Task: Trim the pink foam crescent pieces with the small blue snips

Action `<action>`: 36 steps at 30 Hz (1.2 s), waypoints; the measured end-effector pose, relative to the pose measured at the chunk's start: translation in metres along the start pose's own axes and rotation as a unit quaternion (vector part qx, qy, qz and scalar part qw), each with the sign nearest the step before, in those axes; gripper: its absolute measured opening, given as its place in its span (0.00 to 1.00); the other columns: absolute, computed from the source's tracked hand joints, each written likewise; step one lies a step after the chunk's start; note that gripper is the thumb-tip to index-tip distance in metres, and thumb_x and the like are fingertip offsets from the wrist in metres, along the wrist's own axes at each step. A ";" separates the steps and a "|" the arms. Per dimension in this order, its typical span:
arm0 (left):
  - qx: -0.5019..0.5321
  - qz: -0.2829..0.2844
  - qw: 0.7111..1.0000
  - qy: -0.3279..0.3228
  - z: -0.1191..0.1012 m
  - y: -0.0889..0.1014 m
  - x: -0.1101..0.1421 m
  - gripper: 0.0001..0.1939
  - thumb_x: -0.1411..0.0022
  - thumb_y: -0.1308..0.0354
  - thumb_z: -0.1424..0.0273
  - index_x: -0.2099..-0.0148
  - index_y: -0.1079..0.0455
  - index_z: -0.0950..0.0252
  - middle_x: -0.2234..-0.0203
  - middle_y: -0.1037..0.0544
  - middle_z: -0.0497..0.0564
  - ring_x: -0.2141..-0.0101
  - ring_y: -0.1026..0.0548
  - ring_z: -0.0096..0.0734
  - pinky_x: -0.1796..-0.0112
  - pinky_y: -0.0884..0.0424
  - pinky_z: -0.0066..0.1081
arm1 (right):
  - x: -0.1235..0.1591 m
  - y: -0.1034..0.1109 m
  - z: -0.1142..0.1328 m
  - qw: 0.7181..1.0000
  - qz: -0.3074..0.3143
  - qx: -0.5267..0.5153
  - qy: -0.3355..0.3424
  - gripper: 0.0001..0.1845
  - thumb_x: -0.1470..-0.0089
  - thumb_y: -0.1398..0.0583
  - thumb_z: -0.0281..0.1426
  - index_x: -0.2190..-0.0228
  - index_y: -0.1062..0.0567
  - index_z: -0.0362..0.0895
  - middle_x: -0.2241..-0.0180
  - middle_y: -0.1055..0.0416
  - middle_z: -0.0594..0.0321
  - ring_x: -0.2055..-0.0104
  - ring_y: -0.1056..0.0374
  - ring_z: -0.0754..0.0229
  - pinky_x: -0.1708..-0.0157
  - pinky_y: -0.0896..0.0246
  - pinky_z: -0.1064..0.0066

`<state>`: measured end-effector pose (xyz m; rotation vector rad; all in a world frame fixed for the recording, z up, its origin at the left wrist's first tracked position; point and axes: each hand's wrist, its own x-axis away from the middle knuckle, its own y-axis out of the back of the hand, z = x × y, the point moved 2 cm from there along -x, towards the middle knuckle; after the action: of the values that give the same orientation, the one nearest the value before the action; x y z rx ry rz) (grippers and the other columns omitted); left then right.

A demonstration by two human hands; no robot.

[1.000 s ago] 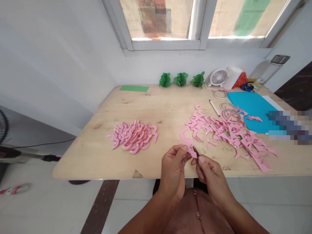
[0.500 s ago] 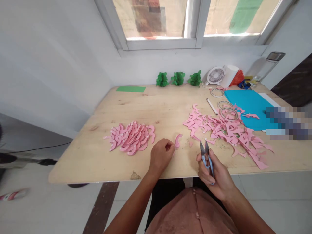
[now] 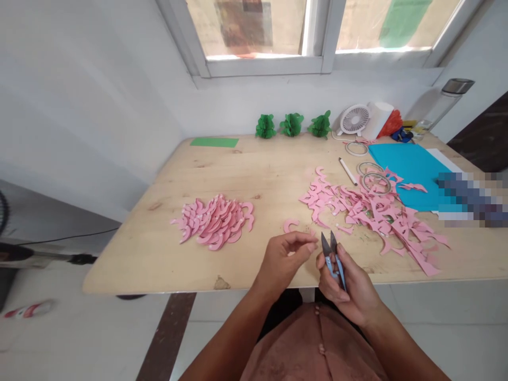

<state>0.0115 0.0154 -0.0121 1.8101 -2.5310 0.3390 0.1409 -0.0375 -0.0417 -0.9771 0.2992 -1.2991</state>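
One pair of metal snips with blue handles (image 3: 329, 263) sits lower right of centre, blades apart, clasped in the right hand (image 3: 353, 286). Left hand (image 3: 283, 260) beside it: fingertips nearly together; contents, if any, cannot be told. Curved pink paper strip (image 3: 287, 225), below frame centre, probably light, easily creased; pinch one end. Snips likely stiff, springy; hold by handles.

Left hand (image 3: 283, 260) points toward the curled right hand (image 3: 351, 283)
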 end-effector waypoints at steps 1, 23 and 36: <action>0.042 0.017 0.999 0.007 -0.003 -0.006 0.001 0.07 0.45 0.40 0.68 0.67 0.25 0.66 0.80 0.25 0.48 0.74 0.28 0.29 0.65 0.32 0.30 | 0.000 -0.001 -0.001 1.000 0.008 -0.008 -0.007 0.23 0.41 0.48 0.45 0.71 0.25 0.39 0.90 0.44 0.73 0.90 0.63 0.75 0.88 0.64 0.80; 0.068 0.027 0.997 0.011 -0.015 -0.011 0.004 0.09 0.46 0.41 0.71 0.76 0.26 0.67 0.87 0.28 0.47 0.80 0.31 0.27 0.70 0.33 0.29 | 0.002 0.001 -0.004 0.999 0.025 0.009 -0.029 0.25 0.42 0.47 0.47 0.73 0.25 0.39 0.91 0.48 0.75 0.90 0.64 0.74 0.87 0.62 0.80; 0.058 -0.011 0.998 -0.001 -0.013 -0.010 0.005 0.07 0.48 0.41 0.72 0.77 0.29 0.66 0.86 0.27 0.47 0.80 0.30 0.27 0.69 0.31 0.30 | 0.001 0.002 -0.007 0.997 0.049 -0.009 -0.058 0.26 0.42 0.48 0.49 0.72 0.25 0.40 0.92 0.48 0.75 0.90 0.64 0.74 0.88 0.60 0.80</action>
<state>0.0180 0.0098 0.0026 1.8749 -2.5407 0.4937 0.1378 -0.0421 -0.0473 -1.0363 0.2656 -1.1476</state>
